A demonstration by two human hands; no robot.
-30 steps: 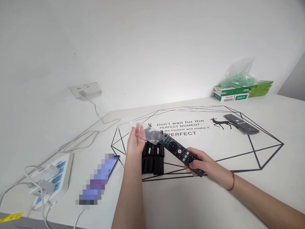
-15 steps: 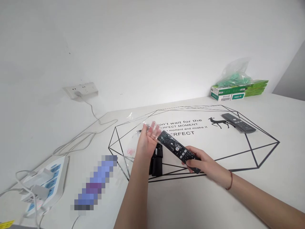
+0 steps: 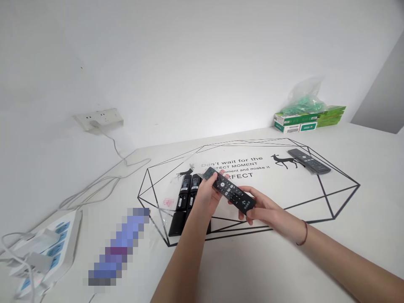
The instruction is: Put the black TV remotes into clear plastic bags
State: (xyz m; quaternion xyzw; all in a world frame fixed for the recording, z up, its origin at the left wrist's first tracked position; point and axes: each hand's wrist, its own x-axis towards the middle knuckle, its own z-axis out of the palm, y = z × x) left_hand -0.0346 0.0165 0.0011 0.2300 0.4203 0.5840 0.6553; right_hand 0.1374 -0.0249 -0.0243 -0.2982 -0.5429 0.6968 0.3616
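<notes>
A black remote control [image 3: 232, 191] with rows of buttons is held slantwise above the table, its button side facing up. My left hand [image 3: 210, 191] grips the far end, thumb on top. My right hand [image 3: 261, 206] closes on the near end, thumb at the lower edge. Below my left forearm lie black remotes [image 3: 184, 193] side by side, backs up, with battery bays exposed; the forearm partly covers them. Clear plastic film [image 3: 158, 214] lies left of them. Another remote control [image 3: 309, 161], seemingly in a clear sleeve, rests at the right.
Green and white boxes [image 3: 295, 120] with a clear bag of green items [image 3: 304, 99] on top stand by the wall. A power strip [image 3: 59, 248] with plugs and white cables [image 3: 94, 189] occupies the left. A pixelated blue object [image 3: 121, 244] lies near it.
My left hand has moved from open beside the remote control to holding its far end. The remotes beneath the left arm are more exposed. The view has shifted slightly.
</notes>
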